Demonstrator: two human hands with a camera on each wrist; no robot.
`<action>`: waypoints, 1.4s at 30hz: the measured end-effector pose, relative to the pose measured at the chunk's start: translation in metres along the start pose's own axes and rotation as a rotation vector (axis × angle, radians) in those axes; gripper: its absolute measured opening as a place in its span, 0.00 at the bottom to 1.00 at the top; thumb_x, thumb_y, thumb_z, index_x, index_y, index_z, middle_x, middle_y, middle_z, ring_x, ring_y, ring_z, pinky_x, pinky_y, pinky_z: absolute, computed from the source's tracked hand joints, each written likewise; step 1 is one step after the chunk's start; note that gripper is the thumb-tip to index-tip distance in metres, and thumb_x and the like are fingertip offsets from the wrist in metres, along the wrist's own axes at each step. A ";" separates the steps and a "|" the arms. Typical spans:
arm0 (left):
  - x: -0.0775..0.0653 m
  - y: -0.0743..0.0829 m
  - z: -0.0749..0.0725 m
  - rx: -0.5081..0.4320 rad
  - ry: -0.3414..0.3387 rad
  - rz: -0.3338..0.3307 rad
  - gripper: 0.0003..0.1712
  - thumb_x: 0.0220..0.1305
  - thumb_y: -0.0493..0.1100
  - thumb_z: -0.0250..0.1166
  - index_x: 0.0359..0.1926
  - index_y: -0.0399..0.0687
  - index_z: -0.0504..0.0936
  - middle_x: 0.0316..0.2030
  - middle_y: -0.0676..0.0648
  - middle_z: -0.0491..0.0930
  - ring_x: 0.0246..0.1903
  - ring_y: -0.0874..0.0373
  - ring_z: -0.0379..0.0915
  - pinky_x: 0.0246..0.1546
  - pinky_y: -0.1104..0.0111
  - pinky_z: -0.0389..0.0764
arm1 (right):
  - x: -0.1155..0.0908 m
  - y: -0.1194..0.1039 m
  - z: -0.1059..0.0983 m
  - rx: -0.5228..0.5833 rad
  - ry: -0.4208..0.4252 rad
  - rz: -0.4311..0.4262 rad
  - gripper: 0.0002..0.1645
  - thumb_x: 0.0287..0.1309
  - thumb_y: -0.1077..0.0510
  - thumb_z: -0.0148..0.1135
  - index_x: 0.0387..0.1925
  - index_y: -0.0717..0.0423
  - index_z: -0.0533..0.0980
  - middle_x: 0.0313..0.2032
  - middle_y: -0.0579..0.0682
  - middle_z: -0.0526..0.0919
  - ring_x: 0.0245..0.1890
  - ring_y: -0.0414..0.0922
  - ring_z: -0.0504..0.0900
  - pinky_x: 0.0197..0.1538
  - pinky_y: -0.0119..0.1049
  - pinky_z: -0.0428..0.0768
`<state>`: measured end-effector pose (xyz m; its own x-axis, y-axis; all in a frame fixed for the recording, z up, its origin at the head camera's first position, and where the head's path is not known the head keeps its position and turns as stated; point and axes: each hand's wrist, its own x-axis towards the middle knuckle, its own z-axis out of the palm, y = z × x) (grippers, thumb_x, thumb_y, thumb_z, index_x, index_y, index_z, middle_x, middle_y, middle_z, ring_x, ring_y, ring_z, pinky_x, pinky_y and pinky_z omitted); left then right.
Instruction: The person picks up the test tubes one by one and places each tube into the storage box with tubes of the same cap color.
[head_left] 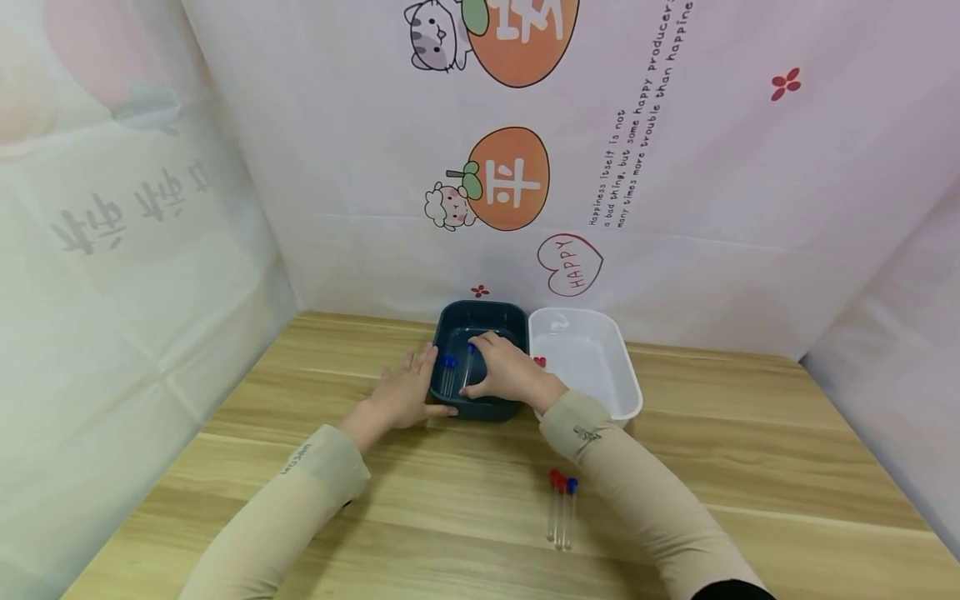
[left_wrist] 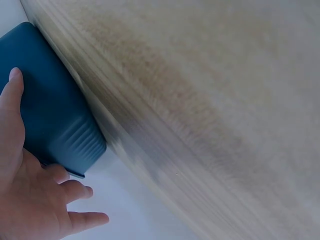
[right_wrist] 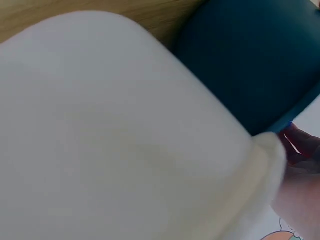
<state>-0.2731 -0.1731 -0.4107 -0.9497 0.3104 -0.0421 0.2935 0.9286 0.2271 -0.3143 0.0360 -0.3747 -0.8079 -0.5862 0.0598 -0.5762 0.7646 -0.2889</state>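
Observation:
Inside the dark blue bin (head_left: 489, 410), my right hand (head_left: 510, 371) pinches a clear tube with a blue cap (head_left: 468, 365) between thumb and fingers. More blue-capped tubes (head_left: 448, 379) lie in the same bin, to its left. My left hand (head_left: 402, 393) rests against the bin's left front corner, its thumb on the front wall. In the left wrist view, that hand's fingers (left_wrist: 80, 221) spread out along the bin's outer wall (left_wrist: 52, 100). Bin walls block most of the right hand (right_wrist: 300, 195) in the right wrist view.
Against the dark bin's right side stands a white bin (head_left: 636, 398), with red-capped tubes (head_left: 540, 362) partly visible beyond my right wrist. Two red-capped tubes and a blue-capped tube (head_left: 569, 517) lie on the wooden table (head_left: 450, 508) nearer me. A printed cloth (head_left: 360, 167) hangs behind.

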 end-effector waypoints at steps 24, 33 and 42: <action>0.000 0.001 -0.001 0.001 0.001 -0.006 0.66 0.63 0.71 0.66 0.82 0.38 0.41 0.81 0.39 0.41 0.77 0.35 0.40 0.67 0.30 0.52 | 0.027 0.003 0.018 -0.015 -0.111 -0.007 0.51 0.56 0.42 0.77 0.72 0.64 0.68 0.69 0.61 0.71 0.68 0.55 0.71 0.70 0.48 0.68; 0.000 0.002 -0.001 0.003 -0.001 -0.003 0.66 0.63 0.72 0.65 0.82 0.38 0.41 0.81 0.40 0.40 0.77 0.35 0.41 0.67 0.30 0.52 | 0.033 0.013 0.027 -0.039 -0.135 -0.017 0.50 0.57 0.40 0.76 0.72 0.62 0.68 0.69 0.60 0.72 0.68 0.55 0.71 0.71 0.49 0.68; 0.000 0.000 -0.001 0.007 -0.002 -0.006 0.66 0.63 0.71 0.65 0.82 0.38 0.41 0.81 0.39 0.40 0.78 0.35 0.40 0.67 0.30 0.53 | 0.039 0.021 0.037 -0.037 -0.130 0.007 0.50 0.56 0.41 0.77 0.72 0.62 0.69 0.68 0.60 0.72 0.67 0.55 0.71 0.71 0.49 0.68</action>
<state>-0.2732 -0.1732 -0.4097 -0.9511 0.3054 -0.0458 0.2886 0.9319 0.2196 -0.3535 0.0189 -0.4142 -0.7908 -0.6083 -0.0670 -0.5764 0.7771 -0.2528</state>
